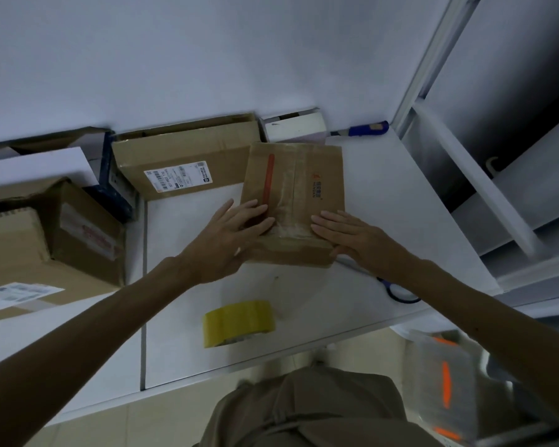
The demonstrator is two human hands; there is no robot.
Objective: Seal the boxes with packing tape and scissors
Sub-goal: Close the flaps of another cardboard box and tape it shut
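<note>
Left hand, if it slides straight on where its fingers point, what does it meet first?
The left hand lies on the small cardboard box; going on, it would first cross the clear tape strip along the top, probably missing the right hand.

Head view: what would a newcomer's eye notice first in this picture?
First come the two hands in the middle: the left hand and the right hand press flat on a brown cardboard box whose top seam already carries clear tape. Next, the yellowish tape roll sits on the white table nearer the person, and blue-handled scissors lie partly hidden by the right forearm.
</note>
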